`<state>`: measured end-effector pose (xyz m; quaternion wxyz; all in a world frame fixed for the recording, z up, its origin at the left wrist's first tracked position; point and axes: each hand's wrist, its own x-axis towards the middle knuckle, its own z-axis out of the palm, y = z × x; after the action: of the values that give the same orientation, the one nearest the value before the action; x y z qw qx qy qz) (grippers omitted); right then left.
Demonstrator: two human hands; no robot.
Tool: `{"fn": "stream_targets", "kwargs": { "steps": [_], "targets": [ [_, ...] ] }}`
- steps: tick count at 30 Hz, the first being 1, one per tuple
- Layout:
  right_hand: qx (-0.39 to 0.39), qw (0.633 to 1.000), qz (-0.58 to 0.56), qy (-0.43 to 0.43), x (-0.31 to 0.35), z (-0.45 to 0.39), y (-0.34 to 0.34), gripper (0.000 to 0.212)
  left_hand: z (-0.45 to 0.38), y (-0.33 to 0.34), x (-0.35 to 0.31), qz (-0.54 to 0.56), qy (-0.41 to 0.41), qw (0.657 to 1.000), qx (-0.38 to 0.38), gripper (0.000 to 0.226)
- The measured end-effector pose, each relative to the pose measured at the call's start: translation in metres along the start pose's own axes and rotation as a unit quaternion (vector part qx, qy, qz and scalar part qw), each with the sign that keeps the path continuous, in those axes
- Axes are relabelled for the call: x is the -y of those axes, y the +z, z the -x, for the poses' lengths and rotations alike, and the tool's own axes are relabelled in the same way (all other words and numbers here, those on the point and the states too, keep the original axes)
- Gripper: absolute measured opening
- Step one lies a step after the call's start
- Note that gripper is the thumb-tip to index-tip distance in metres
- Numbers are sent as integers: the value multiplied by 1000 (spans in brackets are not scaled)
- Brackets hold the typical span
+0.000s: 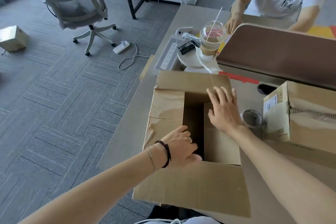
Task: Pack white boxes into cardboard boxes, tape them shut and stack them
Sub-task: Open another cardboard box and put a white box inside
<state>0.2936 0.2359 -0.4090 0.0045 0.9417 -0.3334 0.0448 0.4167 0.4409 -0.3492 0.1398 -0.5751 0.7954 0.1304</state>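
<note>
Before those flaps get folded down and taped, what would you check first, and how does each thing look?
1. Both hands on the open cardboard box: ok; left hand at the left flap's inner edge, right hand spread flat on the right flap.
2. White boxes inside: cannot tell; the opening is dark.
3. Flaps closed: not ok; a gap shows between them.
4. Tape roll within reach: ok; it lies on the table right of the box.
5. Iced drink cup away from the work: ok; it stands beyond the far flap.
</note>
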Motion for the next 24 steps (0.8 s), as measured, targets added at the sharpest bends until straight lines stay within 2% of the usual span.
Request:
{"fn": "stream_targets", "kwargs": {
  "steps": [3,6,9,13,17,22,24],
  "targets": [
    [-23,995,6,-93,15,16,-2,56,4,-25,1,-32,-62,996,-48,34],
    [51,987,45,-145,30,40,4,20,18,-40,6,-85,-176,979,-54,28],
    [111,983,66,-134,34,55,10,27,35,-44,18,-89,-323,941,-48,29],
    [138,981,73,-115,37,61,11,34,52,-17,43,16,-464,885,-33,37],
    [124,987,54,-87,46,58,-1,34,43,27,52,203,-509,834,-68,52],
    [21,992,-120,-31,49,65,-53,13,38,58,57,327,-545,764,-111,31],
    [-7,981,-193,10,40,70,-82,13,38,65,51,341,-552,746,-149,29]
  ]
}}
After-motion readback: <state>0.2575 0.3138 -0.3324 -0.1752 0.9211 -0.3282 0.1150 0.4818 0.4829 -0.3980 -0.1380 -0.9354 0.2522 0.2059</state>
